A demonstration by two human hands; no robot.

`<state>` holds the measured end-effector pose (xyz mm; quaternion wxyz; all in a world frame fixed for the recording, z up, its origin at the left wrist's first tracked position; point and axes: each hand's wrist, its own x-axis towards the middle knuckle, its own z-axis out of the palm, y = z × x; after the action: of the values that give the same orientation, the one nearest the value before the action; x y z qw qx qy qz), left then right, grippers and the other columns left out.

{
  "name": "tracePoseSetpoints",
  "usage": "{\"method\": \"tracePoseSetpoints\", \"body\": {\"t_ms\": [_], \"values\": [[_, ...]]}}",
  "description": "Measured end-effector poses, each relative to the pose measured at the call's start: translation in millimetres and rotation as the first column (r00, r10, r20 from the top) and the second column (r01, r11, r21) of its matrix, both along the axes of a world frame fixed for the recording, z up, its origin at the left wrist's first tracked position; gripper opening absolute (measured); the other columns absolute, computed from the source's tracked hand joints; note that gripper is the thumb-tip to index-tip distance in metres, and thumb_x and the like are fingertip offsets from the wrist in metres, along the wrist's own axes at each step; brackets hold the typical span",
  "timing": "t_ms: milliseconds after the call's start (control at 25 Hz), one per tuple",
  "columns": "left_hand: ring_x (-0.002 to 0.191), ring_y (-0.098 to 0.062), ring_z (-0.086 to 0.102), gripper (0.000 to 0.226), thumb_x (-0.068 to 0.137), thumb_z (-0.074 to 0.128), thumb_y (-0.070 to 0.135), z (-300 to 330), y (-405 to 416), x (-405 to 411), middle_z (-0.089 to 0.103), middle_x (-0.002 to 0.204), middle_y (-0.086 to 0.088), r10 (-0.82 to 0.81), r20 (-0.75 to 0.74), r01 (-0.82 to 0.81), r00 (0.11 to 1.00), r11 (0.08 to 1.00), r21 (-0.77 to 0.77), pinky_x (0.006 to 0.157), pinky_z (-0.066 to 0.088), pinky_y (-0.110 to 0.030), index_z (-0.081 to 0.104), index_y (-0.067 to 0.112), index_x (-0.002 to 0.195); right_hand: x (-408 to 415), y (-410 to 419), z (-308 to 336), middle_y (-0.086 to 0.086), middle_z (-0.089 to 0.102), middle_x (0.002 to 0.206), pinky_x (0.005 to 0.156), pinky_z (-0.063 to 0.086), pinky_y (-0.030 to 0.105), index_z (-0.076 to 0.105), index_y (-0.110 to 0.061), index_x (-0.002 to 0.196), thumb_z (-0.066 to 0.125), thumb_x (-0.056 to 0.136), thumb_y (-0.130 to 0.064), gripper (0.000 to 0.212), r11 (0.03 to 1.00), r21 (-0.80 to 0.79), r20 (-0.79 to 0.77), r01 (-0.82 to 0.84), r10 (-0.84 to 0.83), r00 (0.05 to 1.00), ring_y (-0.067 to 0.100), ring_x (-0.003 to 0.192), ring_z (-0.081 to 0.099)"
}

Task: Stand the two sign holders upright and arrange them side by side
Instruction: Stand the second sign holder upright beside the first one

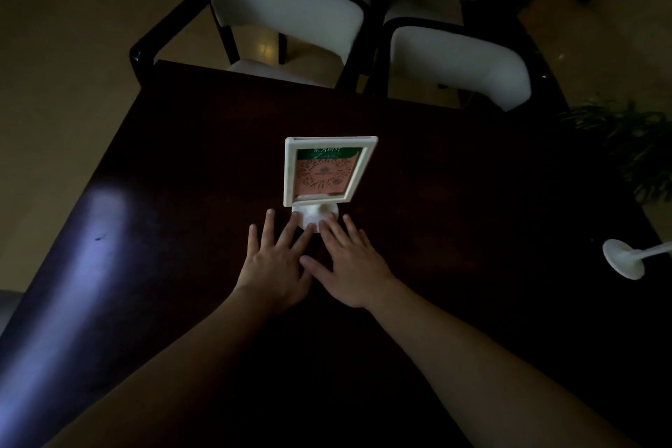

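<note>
A white sign holder (pixel 327 169) with a green and orange card stands upright on its round base in the middle of the dark table (pixel 182 164). My left hand (pixel 274 264) and my right hand (pixel 351 262) lie flat on the table just in front of it, fingers spread, fingertips touching the base. Neither hand grips anything. The second sign holder (pixel 623 258) lies on its side at the table's right edge; only its round base and stem show, the frame is cut off by the picture's edge.
Two white-cushioned chairs with dark frames (pixel 287 14) (pixel 458 62) stand at the table's far side, with more chairs behind. A potted plant (pixel 625 145) is at the right. The room is dim; a light patch glares on the table's left part.
</note>
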<state>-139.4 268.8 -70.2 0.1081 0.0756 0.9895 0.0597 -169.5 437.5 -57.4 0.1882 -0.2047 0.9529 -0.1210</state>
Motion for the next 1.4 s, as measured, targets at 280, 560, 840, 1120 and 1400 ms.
{"method": "tracePoseSetpoints", "body": {"t_ms": [280,560,840,1120,1400], "values": [[0.146,-0.038,-0.024,0.072,0.095,0.026,0.056,8,46,5,-0.014,0.166,0.001,-0.055,0.022,0.055,0.998,0.998,0.015,0.117,-0.006,-0.062,-0.003,0.034,0.157,14,51,0,-0.006,-0.010,0.165,0.120,-0.004,0.044,0.001,-0.026,0.157,0.005,0.084,-0.084,0.093,0.999,-0.001,0.008,0.044,-0.044,0.999,0.017,0.147,-0.022],[0.146,-0.036,-0.026,0.075,0.095,0.029,0.057,16,113,0,-0.014,0.166,0.001,-0.103,0.062,0.106,0.993,0.993,-0.049,0.116,-0.005,-0.065,-0.006,0.032,0.157,27,118,-3,-0.005,-0.008,0.166,0.119,-0.004,0.043,0.003,-0.025,0.157,0.004,0.087,-0.081,0.090,0.995,-0.010,0.000,0.095,-0.095,0.996,0.018,0.148,-0.021],[0.145,-0.035,-0.027,0.077,0.094,0.027,0.060,13,181,-10,-0.013,0.166,0.001,-0.177,0.074,0.181,0.981,0.981,-0.062,0.115,-0.008,-0.063,-0.007,0.031,0.157,33,186,-9,-0.005,-0.007,0.166,0.120,-0.001,0.045,0.004,-0.025,0.157,0.001,0.085,-0.082,0.092,0.986,-0.019,-0.008,0.165,-0.166,0.986,0.019,0.148,-0.019],[0.145,-0.035,-0.026,0.078,0.094,0.030,0.058,7,245,-22,-0.012,0.166,0.001,-0.247,0.052,0.251,0.968,0.965,-0.072,0.114,-0.007,-0.063,-0.007,0.031,0.157,36,248,-12,-0.005,-0.007,0.166,0.116,-0.005,0.041,0.005,-0.025,0.156,0.001,0.086,-0.082,0.091,0.968,-0.047,-0.014,0.247,-0.248,0.969,0.019,0.148,-0.020],[0.146,-0.036,-0.024,0.078,0.093,0.030,0.057,4,314,-33,-0.011,0.166,0.001,-0.305,0.050,0.308,0.951,0.949,-0.062,0.114,-0.007,-0.064,-0.007,0.031,0.156,36,313,-12,-0.004,-0.006,0.166,0.119,0.000,0.044,0.007,-0.023,0.157,0.001,0.085,-0.081,0.092,0.945,-0.069,-0.001,0.320,-0.321,0.947,0.019,0.148,-0.018]]}}
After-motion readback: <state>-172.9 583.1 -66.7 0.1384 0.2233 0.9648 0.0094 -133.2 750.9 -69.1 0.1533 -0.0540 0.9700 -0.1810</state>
